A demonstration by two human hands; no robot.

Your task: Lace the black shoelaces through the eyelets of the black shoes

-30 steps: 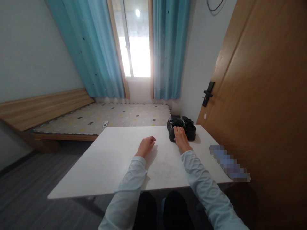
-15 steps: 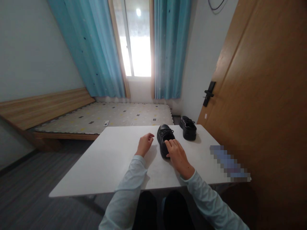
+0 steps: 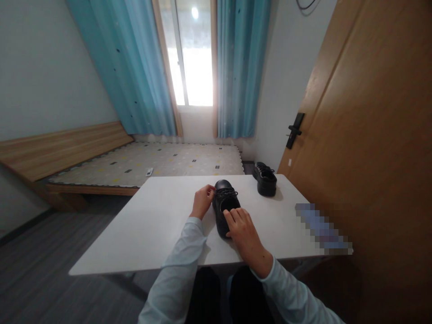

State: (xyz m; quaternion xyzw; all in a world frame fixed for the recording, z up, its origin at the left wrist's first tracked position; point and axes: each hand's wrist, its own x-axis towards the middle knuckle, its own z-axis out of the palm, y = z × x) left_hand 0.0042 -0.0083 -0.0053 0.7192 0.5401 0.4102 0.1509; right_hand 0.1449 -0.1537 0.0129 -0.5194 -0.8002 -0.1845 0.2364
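A black lace-up shoe (image 3: 221,220) is on the white table (image 3: 151,225) in front of me, its toe pointing away and its laces tied. My right hand (image 3: 245,229) grips the shoe's heel end, with fingertips over the collar of the opening and the thumb lower at the back. At the shoe's left side near the toe is my left hand (image 3: 203,201), its fingers curled and close to the laces. Whether those fingers pinch anything is hidden. The matching black shoe (image 3: 265,180) stands apart at the table's far right corner.
A blurred-out bluish flat item (image 3: 320,227) lies along the table's right edge. Beyond the table is a bed (image 3: 168,157) with a small white object (image 3: 149,172) on it. A wooden door (image 3: 364,135) stands close on the right.
My right hand has brought the shoe nearer to me and leftward. The shoe's toe is now beside my left hand, which has stayed almost in place.
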